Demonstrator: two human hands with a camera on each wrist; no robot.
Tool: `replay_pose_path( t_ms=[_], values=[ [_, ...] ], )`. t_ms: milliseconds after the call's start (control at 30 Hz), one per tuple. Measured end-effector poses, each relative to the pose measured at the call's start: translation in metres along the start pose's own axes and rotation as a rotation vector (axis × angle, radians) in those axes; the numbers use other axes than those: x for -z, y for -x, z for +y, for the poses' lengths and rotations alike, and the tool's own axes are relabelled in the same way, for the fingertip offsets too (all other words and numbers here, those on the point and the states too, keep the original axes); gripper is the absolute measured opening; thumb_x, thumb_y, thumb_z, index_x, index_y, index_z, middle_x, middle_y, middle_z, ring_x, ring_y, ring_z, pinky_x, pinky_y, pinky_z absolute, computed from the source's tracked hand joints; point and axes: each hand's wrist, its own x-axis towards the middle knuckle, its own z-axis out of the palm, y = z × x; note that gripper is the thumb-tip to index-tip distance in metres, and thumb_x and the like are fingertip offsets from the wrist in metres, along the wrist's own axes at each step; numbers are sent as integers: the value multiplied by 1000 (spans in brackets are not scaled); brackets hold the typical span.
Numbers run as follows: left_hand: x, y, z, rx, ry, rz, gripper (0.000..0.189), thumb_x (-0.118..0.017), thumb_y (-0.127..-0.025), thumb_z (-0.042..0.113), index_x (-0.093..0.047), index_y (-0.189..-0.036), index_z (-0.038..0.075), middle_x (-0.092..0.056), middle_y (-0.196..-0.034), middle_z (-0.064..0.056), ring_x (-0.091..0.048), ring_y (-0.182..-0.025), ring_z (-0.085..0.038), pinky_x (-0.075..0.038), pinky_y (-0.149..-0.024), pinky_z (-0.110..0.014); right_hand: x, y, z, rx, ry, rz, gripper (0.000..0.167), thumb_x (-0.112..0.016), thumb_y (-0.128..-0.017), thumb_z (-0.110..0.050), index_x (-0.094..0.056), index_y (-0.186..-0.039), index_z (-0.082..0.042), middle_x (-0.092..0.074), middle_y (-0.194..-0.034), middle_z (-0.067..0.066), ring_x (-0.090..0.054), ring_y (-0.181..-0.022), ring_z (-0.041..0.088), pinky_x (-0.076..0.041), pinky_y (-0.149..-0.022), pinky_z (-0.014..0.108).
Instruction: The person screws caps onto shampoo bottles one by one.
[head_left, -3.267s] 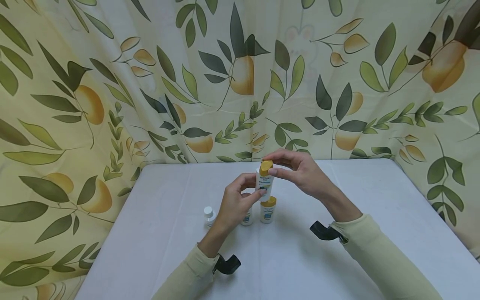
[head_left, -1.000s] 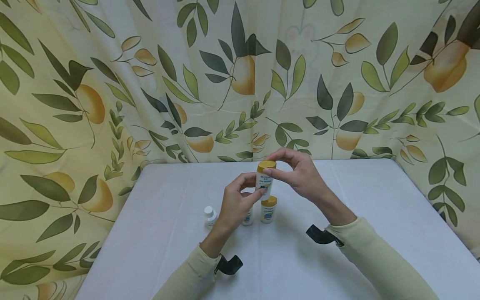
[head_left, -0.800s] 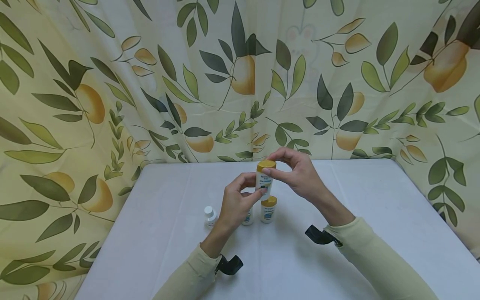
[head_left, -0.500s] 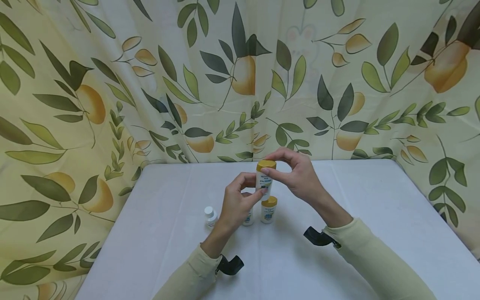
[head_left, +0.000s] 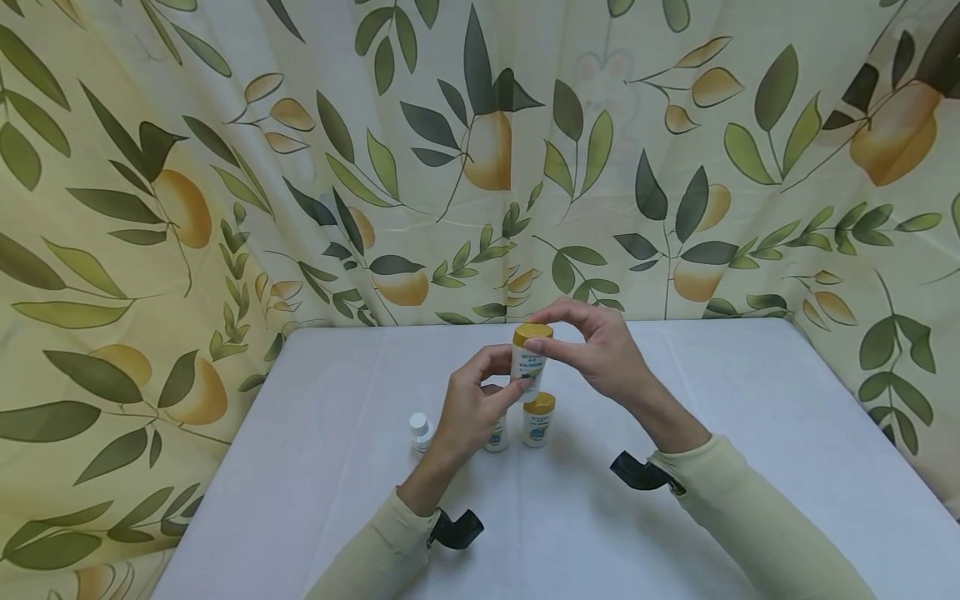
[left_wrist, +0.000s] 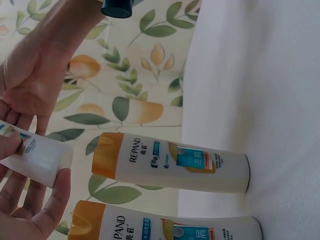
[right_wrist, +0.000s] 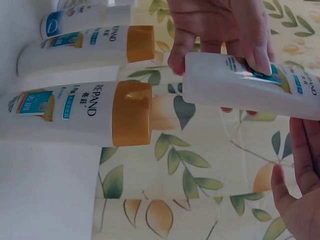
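My left hand (head_left: 472, 400) grips the body of a white shampoo bottle (head_left: 528, 364), raised upright over the table, with the thumb across its label. My right hand (head_left: 600, 346) pinches the bottle's gold cap (head_left: 534, 333), thumb on the front and fingers behind. In the left wrist view, only the lower part of the held bottle (left_wrist: 42, 160) shows. Below it, two like shampoo bottles stand: one (head_left: 537, 429) in full sight, the other (head_left: 496, 435) partly behind the left hand. Both carry gold caps, plain in the right wrist view on the nearer bottle (right_wrist: 55, 112).
A small bottle with a white cap (head_left: 420, 429) stands left of the left wrist. A blue-and-white container (right_wrist: 85, 20) shows beyond the shampoo bottles in the right wrist view. The white-covered table (head_left: 337, 500) ends at a leaf-and-fruit curtain (head_left: 315, 167).
Since the oldest frame, the gold cap has turned from a narrow, angled face to its broad side, and the right thumb has shifted onto its front. Over the last second, hands and bottle barely move.
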Motion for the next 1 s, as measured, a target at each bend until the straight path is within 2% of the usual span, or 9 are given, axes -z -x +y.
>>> replay_pose_path(
  t_ms=[200,333,533,733,1000],
  values=[
    [1,0,0,7,2,-15,39,-75,-92,8,-62,-129,10,-67,-122,-5,-67,-109,-19,-62,-81,-29,2,0,0,16,-34,-11,22,-79,-88,-3,-75,-109,-8,-71,-105,4,-62,-111,16,-32,-117,60],
    [2,-1,0,14,11,-30,40,-75,-92,7,-62,-129,10,-67,-123,-4,-66,-110,-19,-62,-82,-29,3,0,1,-5,-54,-29,23,-78,-88,-4,-74,-111,-7,-71,-107,5,-62,-113,17,-31,-118,60],
    [1,-3,3,59,20,-64,41,-75,-92,7,-59,-130,11,-65,-126,-5,-65,-112,-22,-61,-84,-29,4,0,-1,-71,-78,-73,22,-75,-92,-9,-72,-114,-6,-69,-113,6,-59,-120,20,-27,-118,64],
    [0,-7,7,113,-5,-78,42,-76,-91,7,-59,-129,12,-64,-128,-4,-65,-112,-21,-60,-88,-28,6,1,0,-85,-96,-76,20,-74,-92,-8,-73,-112,-7,-69,-111,5,-57,-121,21,-26,-117,65],
    [1,-12,9,133,-13,-118,39,-77,-91,12,-61,-127,12,-63,-125,-1,-63,-111,-19,-59,-90,-28,8,3,-4,-99,-111,-104,20,-74,-92,-7,-72,-112,-7,-68,-112,6,-56,-122,23,-24,-117,67]
  ],
)
